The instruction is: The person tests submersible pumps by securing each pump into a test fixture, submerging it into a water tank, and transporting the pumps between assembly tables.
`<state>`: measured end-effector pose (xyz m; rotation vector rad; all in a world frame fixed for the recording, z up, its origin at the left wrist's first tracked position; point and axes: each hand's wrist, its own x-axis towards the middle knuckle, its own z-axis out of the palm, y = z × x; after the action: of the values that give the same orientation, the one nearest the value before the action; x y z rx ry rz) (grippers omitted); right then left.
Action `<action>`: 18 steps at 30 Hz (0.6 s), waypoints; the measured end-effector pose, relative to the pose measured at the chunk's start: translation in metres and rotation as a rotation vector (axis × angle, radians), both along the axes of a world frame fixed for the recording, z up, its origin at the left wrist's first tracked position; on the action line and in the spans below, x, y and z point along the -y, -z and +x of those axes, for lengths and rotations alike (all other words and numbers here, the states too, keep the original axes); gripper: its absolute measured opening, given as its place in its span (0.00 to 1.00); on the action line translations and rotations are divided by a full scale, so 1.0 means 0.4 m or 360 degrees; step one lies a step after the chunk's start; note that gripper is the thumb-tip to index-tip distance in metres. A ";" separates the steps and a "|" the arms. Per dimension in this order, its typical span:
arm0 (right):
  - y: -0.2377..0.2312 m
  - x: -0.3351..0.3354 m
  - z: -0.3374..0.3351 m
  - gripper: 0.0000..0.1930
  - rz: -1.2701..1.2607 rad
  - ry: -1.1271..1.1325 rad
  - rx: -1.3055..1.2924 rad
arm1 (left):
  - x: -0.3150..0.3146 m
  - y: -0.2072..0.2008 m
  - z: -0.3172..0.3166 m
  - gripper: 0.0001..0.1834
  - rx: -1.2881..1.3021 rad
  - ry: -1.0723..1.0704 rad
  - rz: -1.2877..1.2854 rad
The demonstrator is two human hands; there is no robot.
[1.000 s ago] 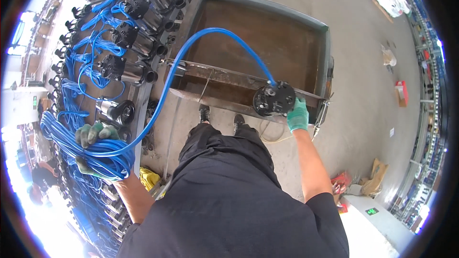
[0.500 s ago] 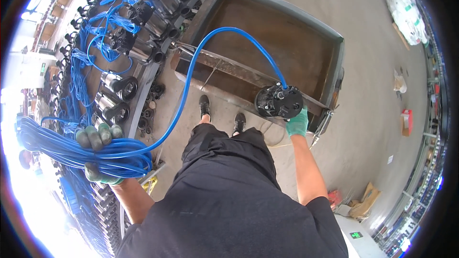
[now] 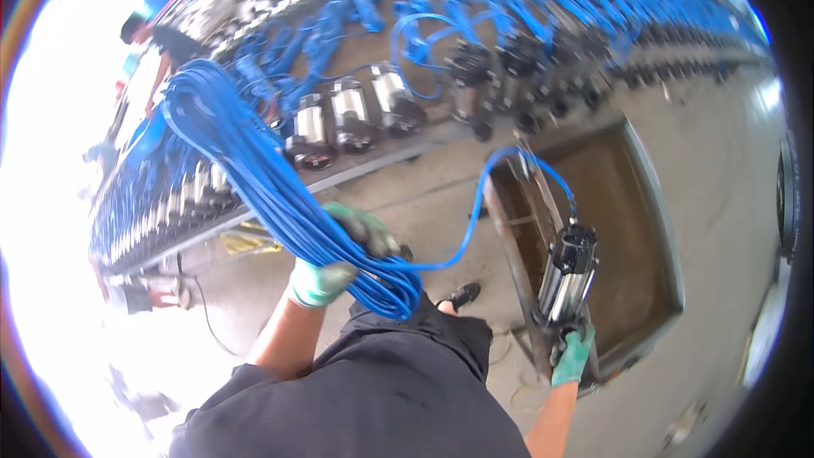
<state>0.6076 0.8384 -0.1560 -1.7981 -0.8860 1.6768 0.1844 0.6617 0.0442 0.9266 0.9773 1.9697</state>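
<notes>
My left hand [image 3: 326, 276], in a green-and-grey work glove, is closed around a long coil of blue cable [image 3: 254, 174] in front of my body. One strand of that cable loops across to the right, into the black top of a silver submersible pump [image 3: 570, 276]. My right hand [image 3: 572, 352], gloved in green, grips the pump at its lower black end; some of its fingers are hidden behind the pump. The pump is tilted over the near side of a rusty metal tank [image 3: 657, 203].
A long bench [image 3: 373, 165] runs across the far side, with several silver pumps [image 3: 352, 110] and many blue cable coils [image 3: 509, 0]. Another person [image 3: 165, 47] is at the bench on the far left. Something yellow [image 3: 250, 237] lies under the bench's near edge.
My view has turned left toward the bench. The pump has swung from its black top facing me to lying lengthwise in view. The cable coil now points up and away in my left hand.
</notes>
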 end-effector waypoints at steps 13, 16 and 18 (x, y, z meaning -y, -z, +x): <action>-0.211 0.047 -0.186 0.16 0.0142 -0.0577 0.0460 | 0.514 0.069 -0.005 0.20 -0.0469 -0.0486 -0.0404; -0.184 0.052 -0.260 0.14 0.0028 -0.0746 0.0404 | 0.690 0.122 -0.007 0.20 -0.0458 -0.0800 -0.0300; -0.128 0.048 -0.293 0.12 -0.0147 -0.0839 0.0362 | 0.782 0.149 0.003 0.23 -0.0181 -0.1069 -0.0035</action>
<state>0.4902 0.8193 -0.1046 -1.9594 -1.5094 1.8643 0.1856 0.3487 -0.0154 0.7596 1.5172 2.4576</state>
